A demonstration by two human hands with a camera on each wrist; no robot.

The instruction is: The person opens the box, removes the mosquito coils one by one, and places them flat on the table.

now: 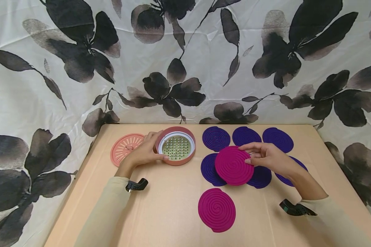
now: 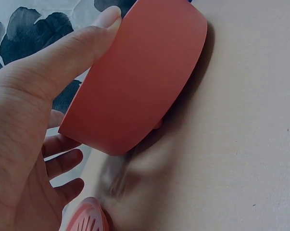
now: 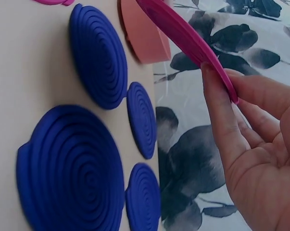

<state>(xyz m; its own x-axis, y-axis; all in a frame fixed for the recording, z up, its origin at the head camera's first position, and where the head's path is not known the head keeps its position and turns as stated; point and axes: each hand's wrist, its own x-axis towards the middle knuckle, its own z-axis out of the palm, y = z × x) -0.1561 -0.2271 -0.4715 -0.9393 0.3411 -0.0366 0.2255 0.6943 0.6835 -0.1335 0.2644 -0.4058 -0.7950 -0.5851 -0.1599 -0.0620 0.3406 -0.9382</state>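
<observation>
My left hand (image 1: 143, 151) grips a round salmon-coloured container (image 1: 191, 149) with a white-ringed grater plate (image 1: 177, 147) set in its top. In the left wrist view the thumb presses the container's rim, while the other fingers are partly hidden behind its wall (image 2: 140, 72). Between thumb and fingertips my right hand (image 1: 267, 156) pinches a magenta spiral coaster (image 1: 233, 166) by its edge. That coaster is held above several dark blue-purple spiral coasters (image 1: 216, 138), partly covering two of them. In the right wrist view it appears nearly edge-on.
Beside my left hand lies a salmon slotted disc (image 1: 120, 149), partly hidden by the hand. Another magenta coaster (image 1: 217, 210) lies on the wooden table (image 1: 160, 209), nearer to me than the blue-purple ones. A floral cloth (image 1: 222, 75) hangs behind the table.
</observation>
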